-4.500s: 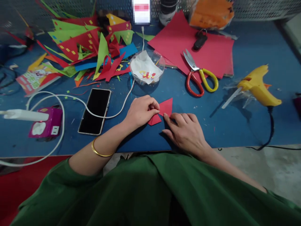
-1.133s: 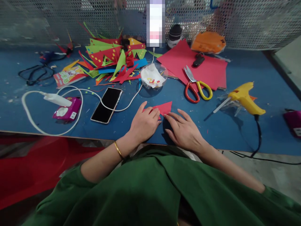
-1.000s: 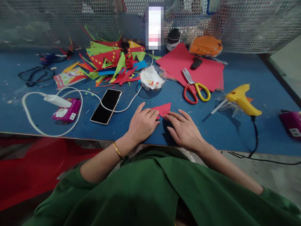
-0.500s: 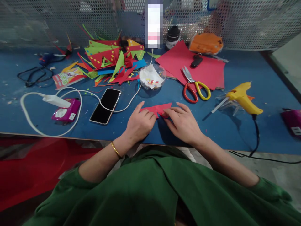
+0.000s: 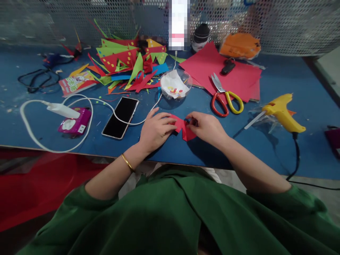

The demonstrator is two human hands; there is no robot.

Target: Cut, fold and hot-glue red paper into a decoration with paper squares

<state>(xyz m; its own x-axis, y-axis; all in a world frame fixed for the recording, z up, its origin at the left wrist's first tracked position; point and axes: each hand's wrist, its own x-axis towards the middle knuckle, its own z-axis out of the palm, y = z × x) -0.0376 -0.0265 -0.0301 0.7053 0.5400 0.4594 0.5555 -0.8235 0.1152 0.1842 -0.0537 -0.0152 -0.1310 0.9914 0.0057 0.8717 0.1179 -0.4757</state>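
A small folded piece of red paper [image 5: 180, 124] is between my two hands, just above the table's front edge. My left hand [image 5: 157, 129] has its fingers curved over the paper's left part, closed on it, and hides that end. My right hand [image 5: 207, 128] pinches the right part between thumb and fingers. This right part is bent down toward me, with a notch showing at the paper's middle. To the right lie open scissors [image 5: 222, 95] with one red and one yellow handle. A clear bowl [image 5: 188, 89] with white tissue and tiny paper bits stands behind the hands.
A phone [image 5: 121, 117] and a purple power socket [image 5: 75, 121] with a white cable lie left. Cut paper strips [image 5: 119, 60] pile up at the back. Red sheets [image 5: 245, 79] lie behind the scissors; a yellow glue gun [image 5: 283, 110] is at right.
The red paper's right part has turned down toward me, with my right hand now above it. My left hand's fingers have stretched farther over the left part. The view has shifted slightly.
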